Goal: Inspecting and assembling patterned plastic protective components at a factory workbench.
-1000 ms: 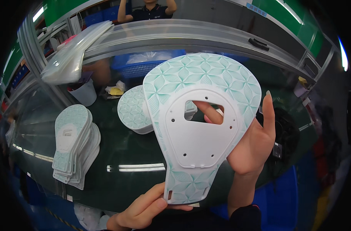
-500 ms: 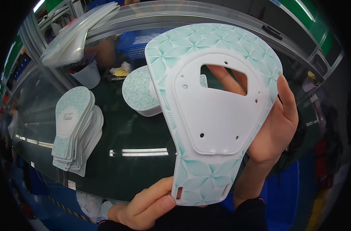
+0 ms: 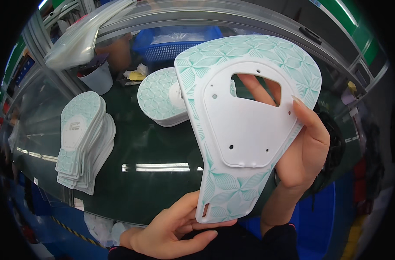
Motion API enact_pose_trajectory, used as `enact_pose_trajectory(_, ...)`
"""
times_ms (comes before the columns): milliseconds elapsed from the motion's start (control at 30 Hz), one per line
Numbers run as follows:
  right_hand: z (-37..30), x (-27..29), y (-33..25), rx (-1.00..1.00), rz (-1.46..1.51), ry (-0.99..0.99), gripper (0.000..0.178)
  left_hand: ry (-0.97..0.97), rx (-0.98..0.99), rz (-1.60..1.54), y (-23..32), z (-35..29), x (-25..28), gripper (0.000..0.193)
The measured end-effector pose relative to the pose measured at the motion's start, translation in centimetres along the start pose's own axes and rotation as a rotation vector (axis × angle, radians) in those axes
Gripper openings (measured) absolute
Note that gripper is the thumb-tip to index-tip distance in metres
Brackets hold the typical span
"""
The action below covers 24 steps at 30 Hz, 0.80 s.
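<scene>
A white plastic panel [image 3: 254, 130] with a green leaf pattern, rounded and wide at the top and narrow at the bottom, is held up tilted in front of me. It has a cut-out window, several small holes and two slots at its narrow end. My right hand [image 3: 303, 149] grips its right side, thumb on the front, with fingers visible behind the window. Beneath the narrow end, my left hand [image 3: 176, 229] supports the panel with its fingers, its thumb off the surface. Behind the panel lies a stack of similar patterned panels [image 3: 158, 93], partly hidden.
Another fanned stack of panels [image 3: 78, 125] lies at left on the dark green glossy table [image 3: 141, 190]. Farther back are a white bin [image 3: 98, 79], a blue basket [image 3: 167, 52], a crumpled yellow-and-white scrap [image 3: 137, 74] and clear plastic bags [image 3: 74, 47] near a metal frame.
The panel has shifted slightly right, its narrow end slightly higher. My left thumb has come off its lower corner. My right thumb has moved from the rim onto the front face.
</scene>
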State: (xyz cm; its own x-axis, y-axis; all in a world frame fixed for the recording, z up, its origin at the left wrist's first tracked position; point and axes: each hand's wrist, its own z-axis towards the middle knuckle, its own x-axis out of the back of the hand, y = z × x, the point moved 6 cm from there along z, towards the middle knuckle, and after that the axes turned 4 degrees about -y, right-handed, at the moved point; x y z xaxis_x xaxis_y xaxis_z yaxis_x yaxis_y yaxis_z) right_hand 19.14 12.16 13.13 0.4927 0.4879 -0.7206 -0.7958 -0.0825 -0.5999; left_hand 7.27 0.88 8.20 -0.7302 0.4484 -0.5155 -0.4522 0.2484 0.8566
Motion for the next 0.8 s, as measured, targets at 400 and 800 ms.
enact_pose_trajectory(400,-0.3,-0.2,0.9,-0.039,0.162,0.043,0.058,0.080,0.004,-0.127,-0.2,-0.3,0.1,0.051)
enact_pose_trajectory(800,-4.9,-2.7,5.4,-0.150,-0.593,-0.150,0.060,0.116,-0.413,0.488,1.9,2.8,2.8,0.101)
